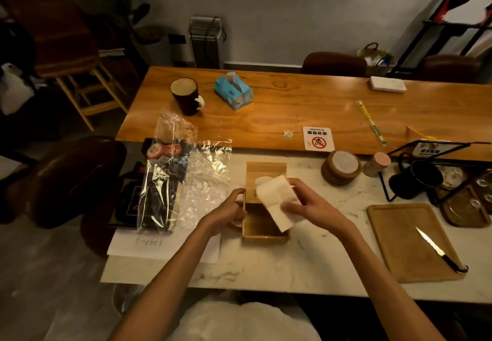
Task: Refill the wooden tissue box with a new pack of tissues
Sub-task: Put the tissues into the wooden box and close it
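A wooden tissue box [262, 230] stands open on the white marble table, its lid [265, 174] lying flat just behind it. The inside of the box looks dark and bare. My right hand [308, 206] holds a white stack of tissues [275, 201] tilted over the box's opening, one end dipping toward the right side. My left hand [230, 211] grips the box's left wall. A crumpled clear plastic wrapper [186, 170] lies to the left of the box.
A wooden tray [404, 239] with a knife [439, 250] lies at the right. Wooden coasters [342, 167], a small jar [376, 165] and a black wire rack [426, 170] sit behind it. On the wooden table beyond are a blue tissue pack [234, 91] and a dark mug [186, 95].
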The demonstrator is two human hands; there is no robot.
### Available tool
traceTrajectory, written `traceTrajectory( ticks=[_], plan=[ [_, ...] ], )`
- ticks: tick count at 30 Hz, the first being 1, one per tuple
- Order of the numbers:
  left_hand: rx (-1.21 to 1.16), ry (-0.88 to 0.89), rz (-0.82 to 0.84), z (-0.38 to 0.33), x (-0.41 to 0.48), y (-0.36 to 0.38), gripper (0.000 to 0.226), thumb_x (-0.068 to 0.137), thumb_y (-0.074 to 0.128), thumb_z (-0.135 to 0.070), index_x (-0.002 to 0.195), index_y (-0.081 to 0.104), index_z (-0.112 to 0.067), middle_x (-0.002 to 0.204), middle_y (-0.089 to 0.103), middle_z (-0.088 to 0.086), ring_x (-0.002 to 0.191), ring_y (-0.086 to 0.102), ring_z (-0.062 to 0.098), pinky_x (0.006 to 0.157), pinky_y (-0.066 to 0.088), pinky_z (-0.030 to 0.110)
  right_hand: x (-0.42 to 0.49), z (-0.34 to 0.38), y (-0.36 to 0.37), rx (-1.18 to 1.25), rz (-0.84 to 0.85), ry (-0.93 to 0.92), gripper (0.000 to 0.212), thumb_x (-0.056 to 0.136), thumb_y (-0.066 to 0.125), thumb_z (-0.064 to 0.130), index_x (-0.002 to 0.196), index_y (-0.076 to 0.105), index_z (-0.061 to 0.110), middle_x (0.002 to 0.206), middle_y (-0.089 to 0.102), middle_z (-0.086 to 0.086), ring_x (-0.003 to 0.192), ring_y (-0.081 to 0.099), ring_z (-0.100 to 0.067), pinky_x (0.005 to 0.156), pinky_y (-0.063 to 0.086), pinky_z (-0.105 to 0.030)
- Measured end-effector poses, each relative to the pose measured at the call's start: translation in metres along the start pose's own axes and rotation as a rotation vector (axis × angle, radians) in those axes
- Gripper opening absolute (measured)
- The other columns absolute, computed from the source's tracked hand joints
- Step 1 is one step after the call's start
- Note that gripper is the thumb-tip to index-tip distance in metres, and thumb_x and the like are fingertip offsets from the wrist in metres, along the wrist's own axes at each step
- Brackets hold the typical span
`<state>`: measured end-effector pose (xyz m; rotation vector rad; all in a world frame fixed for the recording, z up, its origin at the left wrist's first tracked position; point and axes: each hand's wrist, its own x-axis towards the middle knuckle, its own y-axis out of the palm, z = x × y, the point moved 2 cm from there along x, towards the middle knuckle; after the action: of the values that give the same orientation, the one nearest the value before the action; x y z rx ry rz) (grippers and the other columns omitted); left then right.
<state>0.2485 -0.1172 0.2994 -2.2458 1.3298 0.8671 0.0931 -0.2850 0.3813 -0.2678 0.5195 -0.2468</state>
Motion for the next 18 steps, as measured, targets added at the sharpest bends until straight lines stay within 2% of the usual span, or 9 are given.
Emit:
traceTrajectory(
  ticks=[2,4,6,8,11,16,18],
  plan=[
    [0.012,-0.010,0.008,-0.002,0.001,-0.003,0.053,0.094,0.036,0.000,0.131,0.040,-0.038,0.103,0.061,0.014,0.085,0.059,0.028,0.070,0.060,0.043,0.020,0.028,0.020,-0.475,0.113,-0.014,0.056,0.090,0.063,0.022,0.139,0.037,0.032,0.132,0.055,0.001,0.118,0.055,-0.022,0.092,0.051,-0.038],
    [-0.002,-0.019,0.019,-0.002,0.004,-0.007,0.049,0.093,0.035,-0.003,0.125,0.046,-0.038,0.098,0.062,0.016,0.082,0.062,0.030,0.071,0.060,0.049,0.035,0.037,0.039,-0.928,0.153,-0.009,0.055,0.089,0.059,0.020,0.139,0.038,0.029,0.130,0.058,-0.003,0.117,0.056,-0.027,0.092,0.049,-0.040],
    [-0.013,-0.026,0.040,-0.001,0.009,-0.011,0.052,0.088,0.038,0.002,0.122,0.050,-0.035,0.089,0.063,0.015,0.073,0.064,0.030,0.074,0.058,0.054,0.046,0.035,0.053,-1.127,0.164,-0.020,0.052,0.090,0.056,0.019,0.138,0.039,0.027,0.127,0.060,-0.005,0.115,0.058,-0.029,0.091,0.048,-0.039],
    [-0.025,-0.033,0.047,-0.001,0.013,-0.014,0.055,0.084,0.039,0.006,0.114,0.054,-0.037,0.087,0.061,0.015,0.064,0.063,0.029,0.071,0.057,0.053,0.051,0.028,0.062,-1.098,0.191,-0.006,0.056,0.089,0.055,0.016,0.140,0.037,0.030,0.131,0.058,-0.005,0.120,0.056,-0.030,0.095,0.048,-0.039],
    [-0.054,-0.041,0.044,0.001,0.014,-0.016,0.061,0.076,0.038,0.009,0.112,0.056,-0.037,0.095,0.060,0.018,0.063,0.060,0.028,0.068,0.056,0.048,0.056,0.020,0.065,-0.963,0.250,0.039,0.062,0.090,0.053,0.010,0.145,0.033,0.031,0.140,0.053,-0.007,0.125,0.052,-0.031,0.099,0.046,-0.038],
    [-0.104,-0.024,0.095,0.005,0.018,-0.017,0.063,0.076,0.046,0.013,0.120,0.051,-0.031,0.127,0.060,0.028,0.062,0.058,0.021,0.050,0.052,0.032,0.057,0.005,0.072,-0.947,0.295,0.107,0.058,0.092,0.053,0.011,0.146,0.034,0.025,0.139,0.053,-0.009,0.124,0.052,-0.031,0.099,0.044,-0.036],
    [-0.130,-0.022,0.110,0.007,0.020,-0.017,0.063,0.078,0.045,0.014,0.122,0.049,-0.030,0.131,0.056,0.031,0.061,0.056,0.019,0.052,0.053,0.033,0.060,0.002,0.077,-0.942,0.280,0.100,0.057,0.092,0.055,0.009,0.145,0.036,0.021,0.140,0.052,-0.009,0.126,0.050,-0.030,0.099,0.043,-0.033]
  ],
)
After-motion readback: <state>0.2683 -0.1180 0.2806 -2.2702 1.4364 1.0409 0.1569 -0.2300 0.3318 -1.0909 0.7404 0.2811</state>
